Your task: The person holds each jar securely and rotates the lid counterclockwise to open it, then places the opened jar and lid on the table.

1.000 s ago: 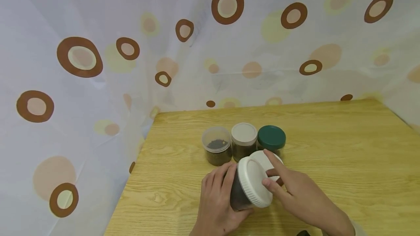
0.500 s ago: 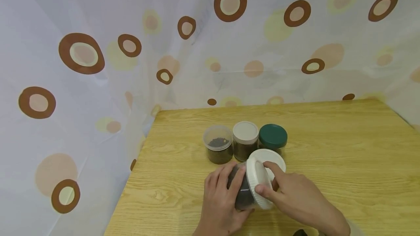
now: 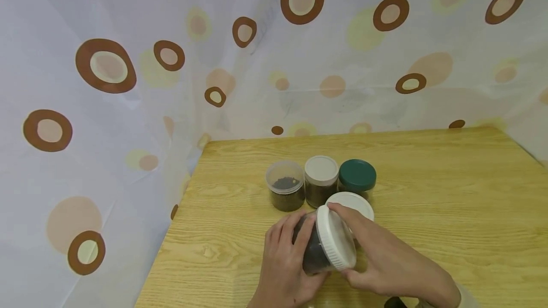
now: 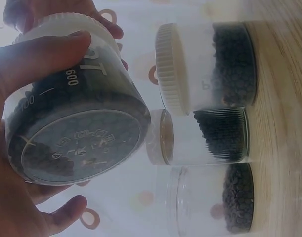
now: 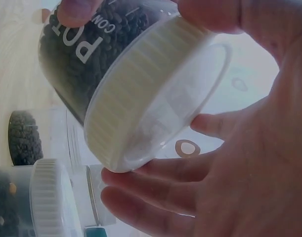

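Note:
My left hand [image 3: 282, 260] grips the body of a clear plastic jar [image 3: 314, 251] full of dark bean-like pieces, held tilted above the table with its top to the right. Its ribbed white lid [image 5: 141, 89] sits on the jar. Across that lid spreads my right hand [image 3: 389, 255], thumb on one side of the rim and fingertips on the opposite side. White print and volume marks show on the jar [image 4: 86, 118] in the left wrist view. Behind the right hand, another jar with a white lid [image 3: 351, 203] is partly hidden.
Further back stand a lidless clear jar [image 3: 286, 189] with dark pieces low inside, a white-lidded jar [image 3: 321, 172] and a green-lidded jar [image 3: 357, 175], side by side on the wooden table [image 3: 449, 189]. A dark object [image 3: 395, 302] shows at the bottom edge.
My right hand has shifted from resting at the lid's face and edge to spanning its rim with thumb and fingers. The left hand keeps its grip, and the jar has tipped slightly.

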Action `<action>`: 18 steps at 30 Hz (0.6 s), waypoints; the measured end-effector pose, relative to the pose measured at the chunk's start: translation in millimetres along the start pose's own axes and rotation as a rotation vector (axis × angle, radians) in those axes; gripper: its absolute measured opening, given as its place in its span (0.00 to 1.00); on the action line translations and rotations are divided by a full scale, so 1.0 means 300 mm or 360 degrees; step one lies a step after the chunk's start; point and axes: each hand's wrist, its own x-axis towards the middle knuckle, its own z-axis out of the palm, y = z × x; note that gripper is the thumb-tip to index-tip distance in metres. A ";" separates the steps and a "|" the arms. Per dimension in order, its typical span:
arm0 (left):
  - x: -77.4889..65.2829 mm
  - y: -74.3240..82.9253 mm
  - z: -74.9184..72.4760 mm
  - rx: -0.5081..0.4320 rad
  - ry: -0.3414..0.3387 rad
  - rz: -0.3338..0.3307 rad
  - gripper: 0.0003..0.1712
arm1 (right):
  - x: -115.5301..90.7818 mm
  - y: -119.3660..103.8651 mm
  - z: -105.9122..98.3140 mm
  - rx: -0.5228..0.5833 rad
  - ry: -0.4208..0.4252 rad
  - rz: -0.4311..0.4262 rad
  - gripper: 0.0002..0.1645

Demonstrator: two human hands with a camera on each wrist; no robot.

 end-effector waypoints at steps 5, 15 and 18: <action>0.000 -0.004 0.000 -0.0040 -0.0017 -0.0026 0.57 | -0.005 0.008 -0.003 -0.0088 0.0064 -0.0154 0.67; 0.001 -0.015 -0.008 -0.0047 0.0002 -0.0049 0.58 | -0.015 -0.020 -0.022 -0.0047 0.0103 0.0296 0.49; 0.002 -0.014 -0.007 -0.0049 -0.0007 -0.0050 0.59 | -0.012 -0.036 -0.021 0.0017 0.0092 0.0454 0.40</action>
